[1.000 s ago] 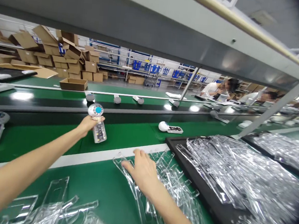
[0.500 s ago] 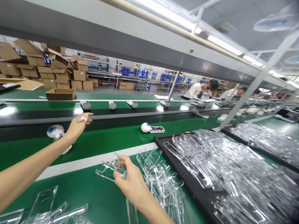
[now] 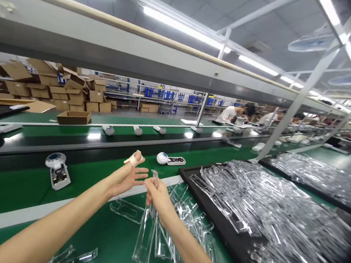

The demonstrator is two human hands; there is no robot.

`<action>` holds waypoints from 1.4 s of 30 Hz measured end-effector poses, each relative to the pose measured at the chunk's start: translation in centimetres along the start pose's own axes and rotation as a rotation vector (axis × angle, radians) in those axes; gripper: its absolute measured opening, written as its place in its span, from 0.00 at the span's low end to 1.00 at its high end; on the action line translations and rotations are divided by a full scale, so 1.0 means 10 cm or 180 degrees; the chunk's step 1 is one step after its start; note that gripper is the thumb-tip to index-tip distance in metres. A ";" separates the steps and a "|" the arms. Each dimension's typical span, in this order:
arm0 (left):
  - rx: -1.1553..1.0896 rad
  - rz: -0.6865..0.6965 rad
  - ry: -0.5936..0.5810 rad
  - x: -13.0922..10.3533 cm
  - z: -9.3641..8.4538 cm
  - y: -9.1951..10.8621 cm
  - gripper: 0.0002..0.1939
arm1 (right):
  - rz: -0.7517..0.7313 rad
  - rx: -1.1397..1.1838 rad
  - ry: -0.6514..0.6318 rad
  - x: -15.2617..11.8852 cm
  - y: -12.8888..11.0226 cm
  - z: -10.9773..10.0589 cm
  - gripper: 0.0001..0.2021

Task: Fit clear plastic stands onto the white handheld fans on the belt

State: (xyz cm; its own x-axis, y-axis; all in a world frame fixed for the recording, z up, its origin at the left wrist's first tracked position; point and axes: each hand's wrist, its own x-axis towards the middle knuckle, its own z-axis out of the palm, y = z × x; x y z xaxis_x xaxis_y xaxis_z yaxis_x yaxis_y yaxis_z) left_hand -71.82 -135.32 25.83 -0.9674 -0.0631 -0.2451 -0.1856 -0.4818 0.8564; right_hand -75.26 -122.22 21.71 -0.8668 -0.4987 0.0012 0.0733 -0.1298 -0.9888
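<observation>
My right hand (image 3: 157, 195) pinches a long clear plastic piece (image 3: 145, 239) that hangs down from the fingers. Close beside it, my left hand (image 3: 130, 176) is open, palm turned up, fingers spread, with tape round one finger. Below the hands a flat clear piece (image 3: 128, 210) lies on the green table, next to a loose heap of clear pieces (image 3: 187, 210). On the green belt, a white device with its inside exposed (image 3: 60, 175) lies to the left, and a similar one with a round head (image 3: 175, 161) lies beyond my hands.
A black tray (image 3: 228, 230) piled with clear parts fills the right. More clear parts (image 3: 86, 256) lie at the bottom left. White devices (image 3: 108, 130) line the far belt, near an open carton (image 3: 74, 117). A metal post (image 3: 294, 105) slants upward at right. People sit farther back.
My left hand has moved right from over the belt, away from the left device, to beside my right hand. My right hand has taken hold of a clear piece and raised it. The view has shifted.
</observation>
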 end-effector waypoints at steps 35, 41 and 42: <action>0.2175 0.3158 0.1010 -0.57 0.06 -0.21 0.30 | -0.0077 0.1642 -0.2045 -0.28 -0.48 0.39 0.20; 0.1762 0.3191 0.1175 -0.67 0.25 -0.13 0.33 | -0.0081 0.1552 -0.1676 -0.50 -0.58 0.52 0.22; 0.1711 0.3216 0.1205 -0.66 0.27 -0.10 0.33 | -0.0096 0.1538 -0.1618 -0.50 -0.60 0.52 0.22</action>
State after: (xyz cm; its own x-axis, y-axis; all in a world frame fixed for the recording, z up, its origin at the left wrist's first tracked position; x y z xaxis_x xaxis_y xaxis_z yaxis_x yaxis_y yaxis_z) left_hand -65.66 -132.08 27.78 -0.6222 -0.4976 0.6043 0.4913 0.3528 0.7963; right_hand -68.76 -123.44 28.39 -0.5425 -0.8124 0.2138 0.3659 -0.4576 -0.8104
